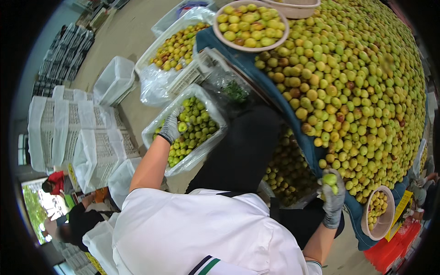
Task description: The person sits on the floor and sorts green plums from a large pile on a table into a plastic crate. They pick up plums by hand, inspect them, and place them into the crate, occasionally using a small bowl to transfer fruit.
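Observation:
My left hand (170, 124), in a grey knit glove, reaches into a plastic-lined crate (212, 151) of small green fruits (197, 118) that look like jujubes. One bright green fruit (182, 127) lies at its thumb; whether the fingers grip anything is hidden. On the other side, my right hand (333, 201), also gloved, is curled palm up around a few green fruits (330, 179). It is at the edge of a blue cloth (306, 151), beside a broad heap of yellow-green fruits (361, 103), some with brown patches.
A pink basin (217, 29) of yellowish fruits stands at the heap's far edge, another basin (387, 220) near my right hand. Below the cloth sits a lined container of fruits (292, 172). Lined crates (99, 137) are stacked at left; people (80, 220) are beyond them.

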Action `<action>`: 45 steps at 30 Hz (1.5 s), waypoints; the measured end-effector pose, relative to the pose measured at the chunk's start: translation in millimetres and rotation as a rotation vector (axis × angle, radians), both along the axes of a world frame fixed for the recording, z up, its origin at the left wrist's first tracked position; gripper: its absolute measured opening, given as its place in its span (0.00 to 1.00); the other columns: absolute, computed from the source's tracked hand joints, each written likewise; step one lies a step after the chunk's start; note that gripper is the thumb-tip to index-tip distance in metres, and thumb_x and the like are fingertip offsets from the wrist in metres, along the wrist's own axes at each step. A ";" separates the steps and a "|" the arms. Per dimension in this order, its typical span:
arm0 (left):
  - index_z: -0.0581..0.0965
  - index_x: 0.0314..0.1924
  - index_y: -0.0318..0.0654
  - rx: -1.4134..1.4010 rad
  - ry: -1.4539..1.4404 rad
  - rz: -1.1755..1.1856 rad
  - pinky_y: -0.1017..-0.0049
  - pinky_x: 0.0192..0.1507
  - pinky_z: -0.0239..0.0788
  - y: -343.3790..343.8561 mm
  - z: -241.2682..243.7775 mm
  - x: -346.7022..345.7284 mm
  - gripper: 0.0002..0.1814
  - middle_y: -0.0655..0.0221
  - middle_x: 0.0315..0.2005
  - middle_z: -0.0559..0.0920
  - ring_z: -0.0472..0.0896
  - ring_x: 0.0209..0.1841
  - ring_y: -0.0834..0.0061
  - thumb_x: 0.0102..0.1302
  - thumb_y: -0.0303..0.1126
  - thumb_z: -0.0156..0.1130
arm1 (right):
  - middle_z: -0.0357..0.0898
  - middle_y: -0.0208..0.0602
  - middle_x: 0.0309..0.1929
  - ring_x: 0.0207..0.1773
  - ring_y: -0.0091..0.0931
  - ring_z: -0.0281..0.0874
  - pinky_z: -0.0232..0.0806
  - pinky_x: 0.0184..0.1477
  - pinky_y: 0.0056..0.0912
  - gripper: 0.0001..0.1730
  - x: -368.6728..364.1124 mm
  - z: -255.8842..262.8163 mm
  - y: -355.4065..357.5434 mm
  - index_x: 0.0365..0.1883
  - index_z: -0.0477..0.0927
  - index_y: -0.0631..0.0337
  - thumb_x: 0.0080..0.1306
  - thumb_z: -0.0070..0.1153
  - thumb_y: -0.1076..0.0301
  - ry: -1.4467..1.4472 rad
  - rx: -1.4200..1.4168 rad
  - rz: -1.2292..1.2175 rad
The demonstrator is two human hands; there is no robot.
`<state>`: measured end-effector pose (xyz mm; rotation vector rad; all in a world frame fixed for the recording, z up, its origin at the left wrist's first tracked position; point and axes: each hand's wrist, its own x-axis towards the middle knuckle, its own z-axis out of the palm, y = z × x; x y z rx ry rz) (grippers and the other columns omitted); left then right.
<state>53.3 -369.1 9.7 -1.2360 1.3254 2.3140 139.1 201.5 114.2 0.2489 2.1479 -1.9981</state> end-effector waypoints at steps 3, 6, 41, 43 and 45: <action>0.72 0.59 0.37 -0.499 -0.107 -0.048 0.64 0.43 0.78 -32.2 -16.3 32.0 0.27 0.58 0.47 0.79 0.81 0.45 0.62 0.65 0.42 0.65 | 0.77 0.37 0.50 0.48 0.28 0.78 0.73 0.47 0.30 0.27 -10.9 0.2 -56.7 0.55 0.75 0.62 0.60 0.67 0.60 0.043 0.105 0.201; 0.71 0.60 0.37 -0.996 0.167 -0.470 0.66 0.49 0.76 0.5 3.5 31.3 0.26 0.57 0.50 0.77 0.79 0.49 0.64 0.66 0.38 0.64 | 0.77 0.41 0.51 0.51 0.36 0.77 0.70 0.54 0.37 0.26 -23.2 10.3 -116.0 0.52 0.76 0.60 0.55 0.69 0.65 0.346 0.287 0.357; 0.77 0.54 0.32 -0.436 0.903 -0.972 0.75 0.53 0.72 311.9 125.2 -119.9 0.13 0.63 0.49 0.79 0.80 0.49 0.75 0.72 0.28 0.55 | 0.79 0.41 0.53 0.52 0.29 0.77 0.68 0.56 0.30 0.21 -96.4 -15.1 258.4 0.55 0.76 0.68 0.68 0.56 0.64 0.281 0.792 -0.902; 0.76 0.54 0.32 -0.207 0.944 -1.078 0.75 0.54 0.71 389.5 147.1 -126.4 0.14 0.64 0.47 0.80 0.80 0.49 0.75 0.71 0.24 0.55 | 0.81 0.44 0.51 0.51 0.30 0.78 0.68 0.56 0.29 0.20 -123.0 -10.2 305.5 0.54 0.77 0.67 0.67 0.56 0.65 0.178 0.819 -0.956; 0.77 0.56 0.36 -0.070 1.013 -1.186 0.74 0.50 0.75 442.0 142.7 -137.4 0.15 0.67 0.50 0.81 0.81 0.49 0.75 0.73 0.33 0.57 | 0.80 0.50 0.54 0.57 0.40 0.78 0.68 0.59 0.36 0.22 -150.9 -9.3 341.4 0.52 0.79 0.65 0.64 0.53 0.62 0.129 0.776 -1.052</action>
